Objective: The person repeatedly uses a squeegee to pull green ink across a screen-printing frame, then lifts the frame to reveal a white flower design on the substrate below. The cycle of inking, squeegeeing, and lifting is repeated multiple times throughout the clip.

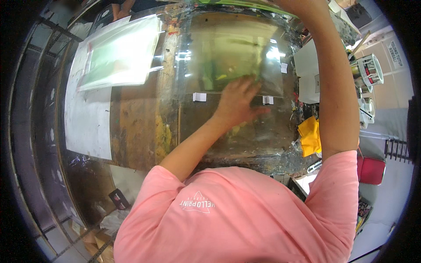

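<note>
My left hand (239, 98) reaches across the worn worktable (144, 125) with its fingers spread. It rests on or just over the near edge of a clear, shiny plastic sheet (228, 48); whether it presses down, I cannot tell. Small folded white paper tabs (199, 97) sit along that near edge, one on either side of the hand. Another white tab (284, 68) lies by the sheet's right side. My right arm (337, 83) stretches up along the right side to the far edge, where its hand is cut off. Close to that wrist runs a bright green strip (254, 4).
At the left, a stack of clear plastic sheets (125, 57) overlaps white paper (87, 127). White boxes (308, 74), a yellow cloth (309, 136) and a paint-streaked can (367, 71) stand at the right. Another person's hand (125, 9) shows at the far left. Metal rails (33, 131) run along the left.
</note>
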Demonstrator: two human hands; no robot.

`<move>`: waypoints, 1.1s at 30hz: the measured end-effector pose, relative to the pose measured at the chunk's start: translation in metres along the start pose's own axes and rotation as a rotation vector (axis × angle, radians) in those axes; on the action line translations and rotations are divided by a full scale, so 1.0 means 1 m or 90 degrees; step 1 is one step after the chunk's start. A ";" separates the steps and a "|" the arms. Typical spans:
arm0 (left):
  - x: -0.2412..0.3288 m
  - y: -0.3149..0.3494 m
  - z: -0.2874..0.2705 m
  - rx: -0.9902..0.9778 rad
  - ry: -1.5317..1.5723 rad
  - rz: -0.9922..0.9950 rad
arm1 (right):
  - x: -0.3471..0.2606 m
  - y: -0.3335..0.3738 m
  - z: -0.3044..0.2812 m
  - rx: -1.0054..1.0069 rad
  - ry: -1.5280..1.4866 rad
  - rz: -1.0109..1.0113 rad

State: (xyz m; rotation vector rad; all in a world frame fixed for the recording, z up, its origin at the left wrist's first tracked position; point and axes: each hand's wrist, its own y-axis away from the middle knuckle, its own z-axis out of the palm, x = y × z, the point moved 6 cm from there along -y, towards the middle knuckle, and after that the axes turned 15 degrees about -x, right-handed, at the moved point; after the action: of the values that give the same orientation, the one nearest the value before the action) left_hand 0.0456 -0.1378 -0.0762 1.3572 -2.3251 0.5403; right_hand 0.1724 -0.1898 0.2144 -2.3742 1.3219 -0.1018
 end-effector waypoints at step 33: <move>-0.117 0.115 -0.051 0.114 -0.051 -0.259 | 0.099 0.030 0.289 -0.252 0.001 -0.065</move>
State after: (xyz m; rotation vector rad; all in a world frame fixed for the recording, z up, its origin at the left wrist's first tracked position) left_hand 0.0040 0.0261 -0.1078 1.9056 -2.0122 0.5804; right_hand 0.2782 -0.1920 -0.0742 -2.7698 1.3206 0.1428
